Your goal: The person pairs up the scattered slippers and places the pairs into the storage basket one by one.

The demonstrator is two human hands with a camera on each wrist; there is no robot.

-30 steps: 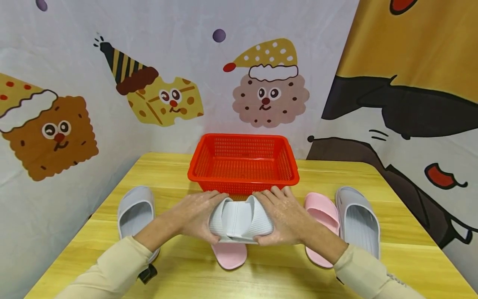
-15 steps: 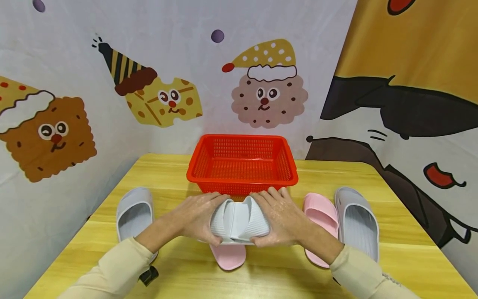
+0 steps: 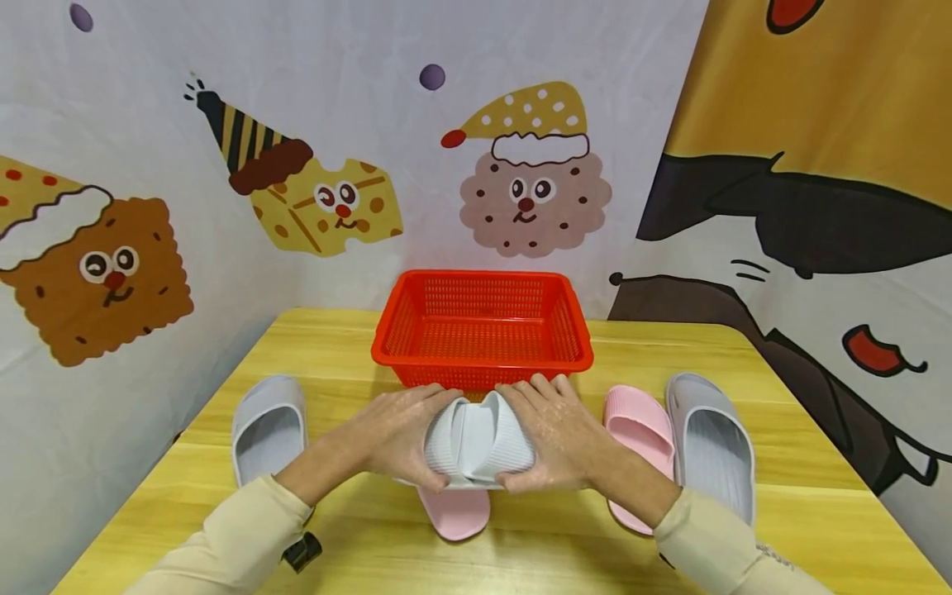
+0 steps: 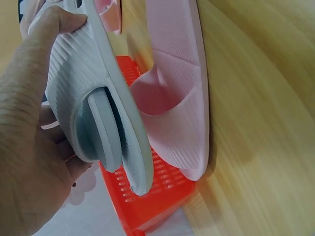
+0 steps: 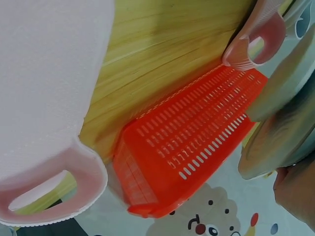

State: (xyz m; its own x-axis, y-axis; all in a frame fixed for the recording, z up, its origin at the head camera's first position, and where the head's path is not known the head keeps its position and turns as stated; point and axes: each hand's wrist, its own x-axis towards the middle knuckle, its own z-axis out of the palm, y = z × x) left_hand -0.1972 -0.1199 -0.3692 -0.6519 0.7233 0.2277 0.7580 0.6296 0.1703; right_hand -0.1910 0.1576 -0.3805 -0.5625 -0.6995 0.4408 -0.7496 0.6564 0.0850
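A pair of pale grey ribbed-strap slippers (image 3: 476, 475) is held above the table, between my two hands. My left hand (image 3: 402, 434) grips it from the left, thumb on the near side. From the right, my right hand (image 3: 558, 438) holds it the same way. In the left wrist view, one slipper's end is tucked through the strap of the other slipper (image 4: 74, 59). Below the hands lies a pink slipper (image 3: 457, 514), mostly hidden in the head view; its strap (image 4: 170, 132) shows in the left wrist view.
A red plastic basket (image 3: 483, 361) stands just behind the hands, nothing visible inside. To the right are another pink slipper (image 3: 640, 413) and a grey slipper (image 3: 717, 450). A second grey slipper (image 3: 271, 430) lies left, partly behind the forearm. Printed cloth hangs behind the table.
The hands have drawn slightly closer together, squeezing the pale grey slippers narrower. The view has shifted a little; the basket and the other slippers stay in place.
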